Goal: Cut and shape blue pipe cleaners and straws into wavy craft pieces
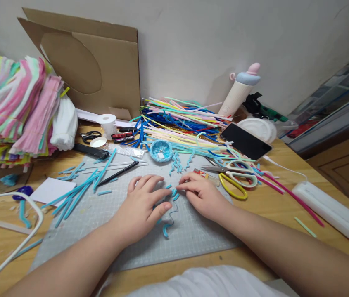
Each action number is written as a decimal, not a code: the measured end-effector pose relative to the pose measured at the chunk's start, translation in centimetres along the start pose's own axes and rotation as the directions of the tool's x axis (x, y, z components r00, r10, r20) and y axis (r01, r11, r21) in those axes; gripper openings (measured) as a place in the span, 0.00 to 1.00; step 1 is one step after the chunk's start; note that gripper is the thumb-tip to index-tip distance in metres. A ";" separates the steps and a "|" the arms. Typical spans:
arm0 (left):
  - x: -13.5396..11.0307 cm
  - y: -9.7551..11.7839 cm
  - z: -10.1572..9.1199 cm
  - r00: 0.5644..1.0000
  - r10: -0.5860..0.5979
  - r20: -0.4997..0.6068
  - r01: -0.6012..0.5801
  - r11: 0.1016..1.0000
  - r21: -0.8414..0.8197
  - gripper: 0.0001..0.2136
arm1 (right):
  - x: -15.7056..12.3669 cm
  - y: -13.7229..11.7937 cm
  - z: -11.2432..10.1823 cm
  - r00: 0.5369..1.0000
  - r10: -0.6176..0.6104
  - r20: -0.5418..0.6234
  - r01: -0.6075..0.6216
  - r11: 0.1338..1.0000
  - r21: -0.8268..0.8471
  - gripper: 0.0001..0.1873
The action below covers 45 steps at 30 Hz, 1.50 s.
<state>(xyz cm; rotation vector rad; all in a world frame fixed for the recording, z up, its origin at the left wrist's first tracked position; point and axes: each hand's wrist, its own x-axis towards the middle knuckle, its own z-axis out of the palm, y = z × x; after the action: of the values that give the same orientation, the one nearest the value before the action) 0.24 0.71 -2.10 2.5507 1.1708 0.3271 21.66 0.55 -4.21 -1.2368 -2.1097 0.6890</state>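
Note:
My left hand (146, 203) is over the grey cutting mat (131, 253), fingers spread, its index fingertip beside short blue pipe cleaner pieces (174, 193). From the other side my right hand (204, 195) reaches the same pieces, fingers bent and close together; whatever is between its fingertips is too small to make out. A dark thin wire with a curled blue pipe cleaner piece (165, 231) lies below, between the hands. Beyond them stands a small blue fuzzy bowl (161, 151), with twisted blue curls (176, 163) next to it.
Blue pipe cleaner lengths (79, 192) and a black pen (118, 172) lie left. Scissors (239, 170), a yellow-handled tool (232, 187), a phone (245, 140) and a power strip (332, 214) are right. Pipe cleaner piles (186, 119), a bottle (238, 93) and cardboard (115, 66) stand behind.

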 end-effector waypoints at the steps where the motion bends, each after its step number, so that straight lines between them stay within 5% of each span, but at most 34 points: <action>1: 0.0 0.0 0.0 1.000 0.000 0.000 0.000 1.000 0.001 0.17 | 0.0 0.0 0.0 1.000 -0.004 -0.002 0.004 1.000 0.003 0.19; 11: 0.0 0.1 -0.2 1.000 0.007 -0.030 -0.008 0.999 -0.033 0.17 | 0.0 0.0 0.1 1.000 -0.007 -0.005 0.007 1.000 0.007 0.18; 15: -0.1 -0.4 -0.8 0.992 -0.079 -0.103 0.065 0.989 -0.132 0.14 | 0.1 0.0 0.1 1.000 0.021 -0.016 -0.020 1.000 0.017 0.16; 20: -0.2 -1.9 -2.3 0.992 -0.075 0.104 0.104 0.944 -0.313 0.10 | 0.3 -0.1 0.1 0.998 0.053 -0.020 -0.052 0.998 0.030 0.12; 26: -1.0 -2.4 -3.9 0.965 -0.078 0.250 0.135 0.966 -0.222 0.17 | 0.3 -0.2 -0.1 0.999 0.051 0.000 -0.051 0.998 0.033 0.11; 45: -1.2 -2.7 -3.3 0.971 -0.080 0.225 0.115 0.982 -0.148 0.18 | 0.1 0.1 0.0 0.999 0.043 0.024 -0.044 0.999 0.031 0.11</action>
<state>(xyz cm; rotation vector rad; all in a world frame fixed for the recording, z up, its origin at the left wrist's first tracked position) -3.51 2.12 -0.15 2.3132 1.1338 0.1092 21.62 0.66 -4.25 -1.2667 -2.0886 0.7561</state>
